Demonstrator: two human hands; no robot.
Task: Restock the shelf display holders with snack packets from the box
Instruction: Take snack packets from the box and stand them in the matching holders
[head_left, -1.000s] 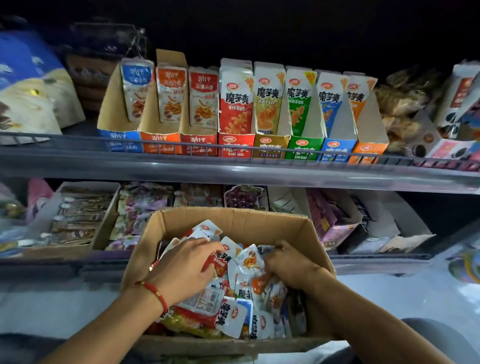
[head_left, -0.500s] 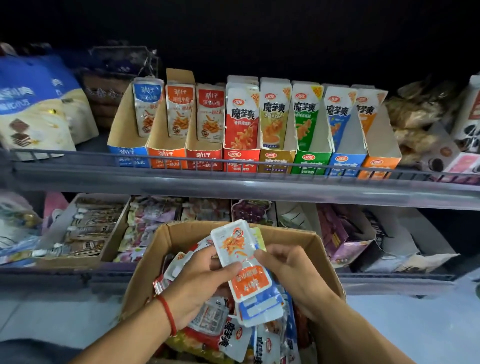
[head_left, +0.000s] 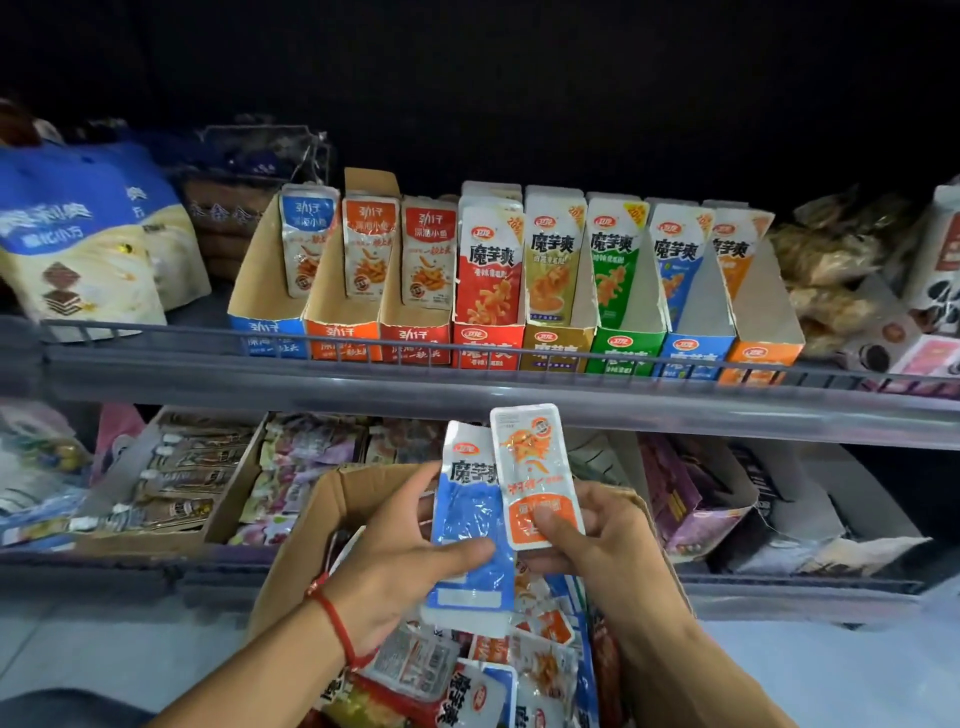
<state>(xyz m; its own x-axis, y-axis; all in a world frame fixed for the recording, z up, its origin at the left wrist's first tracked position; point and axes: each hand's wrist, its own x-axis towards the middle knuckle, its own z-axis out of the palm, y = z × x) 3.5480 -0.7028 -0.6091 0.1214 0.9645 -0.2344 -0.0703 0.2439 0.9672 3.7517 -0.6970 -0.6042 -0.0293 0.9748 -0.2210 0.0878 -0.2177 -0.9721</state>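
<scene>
Hands are up over the box (head_left: 332, 499) of snack packets: the left hand (head_left: 400, 566) pinches a blue packet (head_left: 470, 519), and the right hand (head_left: 597, 535) pinches an orange packet (head_left: 532, 473) just beside it. Above the box, the shelf (head_left: 467, 384) carries a row of holders (head_left: 561, 332) with packets standing inside.

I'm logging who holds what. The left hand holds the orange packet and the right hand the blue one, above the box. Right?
Swapped. In the head view the left hand holds the blue packet and the right hand the orange packet, above the box.
</scene>
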